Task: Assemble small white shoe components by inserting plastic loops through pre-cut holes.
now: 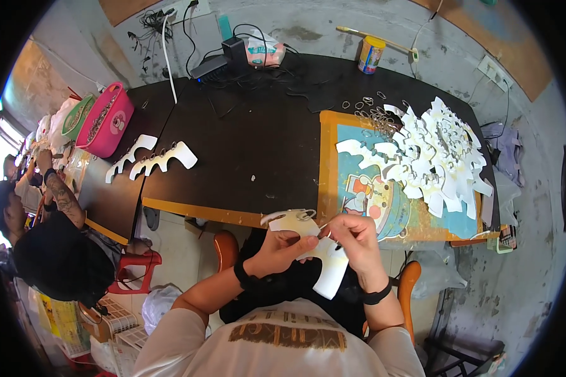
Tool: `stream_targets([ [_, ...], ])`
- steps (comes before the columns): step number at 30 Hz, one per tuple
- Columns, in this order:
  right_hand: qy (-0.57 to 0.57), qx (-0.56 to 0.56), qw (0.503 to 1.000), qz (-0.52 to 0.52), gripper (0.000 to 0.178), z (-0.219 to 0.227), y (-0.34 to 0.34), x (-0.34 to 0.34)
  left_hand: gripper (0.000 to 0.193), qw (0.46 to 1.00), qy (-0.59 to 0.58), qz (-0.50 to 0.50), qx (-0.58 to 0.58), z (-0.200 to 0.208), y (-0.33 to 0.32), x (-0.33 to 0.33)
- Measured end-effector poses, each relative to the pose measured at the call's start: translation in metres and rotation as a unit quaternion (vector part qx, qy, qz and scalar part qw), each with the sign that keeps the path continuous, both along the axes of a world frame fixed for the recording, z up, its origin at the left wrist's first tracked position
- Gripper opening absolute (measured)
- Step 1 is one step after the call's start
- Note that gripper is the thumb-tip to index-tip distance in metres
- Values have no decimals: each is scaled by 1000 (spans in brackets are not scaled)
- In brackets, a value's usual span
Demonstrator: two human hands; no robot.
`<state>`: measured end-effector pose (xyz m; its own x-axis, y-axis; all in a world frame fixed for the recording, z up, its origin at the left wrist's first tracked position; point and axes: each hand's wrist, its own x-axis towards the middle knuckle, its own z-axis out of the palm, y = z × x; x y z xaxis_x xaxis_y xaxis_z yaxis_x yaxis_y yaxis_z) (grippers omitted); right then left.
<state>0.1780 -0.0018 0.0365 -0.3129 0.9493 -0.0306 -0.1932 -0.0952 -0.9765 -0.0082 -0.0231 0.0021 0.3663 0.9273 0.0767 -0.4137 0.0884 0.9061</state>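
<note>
In front of my body, at the table's near edge, I hold a white scalloped strip (331,271) with rounded cut-outs. My left hand (275,252) is closed on it, thumb on top. A metal ring (305,215) shows at its upper end. My right hand (357,244) is closed in a pinch at the strip's middle; something thin shows by its fingertips, too small to name. To the right lies a big heap of similar white strips (443,157) with metal rings on them. Loose metal rings (377,118) are scattered beside that heap.
Two more strips (181,154) with rings lie on the dark table (233,163) at left. A pink basket (104,119) of metal pieces stands beyond them. A yellow-lidded can (371,55), tissues (265,51) and cables sit along the back. Another person (60,251) works at far left.
</note>
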Motion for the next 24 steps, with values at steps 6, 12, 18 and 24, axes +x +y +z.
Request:
stream_targets([
  [6, -115, 94, 987, 67, 3, 7, 4, 7, 20, 999, 32, 30, 6, 3, 3, -2],
  [12, -68, 54, 995, 55, 10, 14, 8, 14, 16, 993, 104, 47, 36, 3, 7, 0],
  [18, -215, 286, 934, -7, 22, 23, 13, 4, 13, 943, 256, 77, 200, 17, 15, -1],
  [24, -304, 465, 832, -11, 22, 24, 21, 3, 14, 962, 197, 63, 181, 15, 14, 1],
])
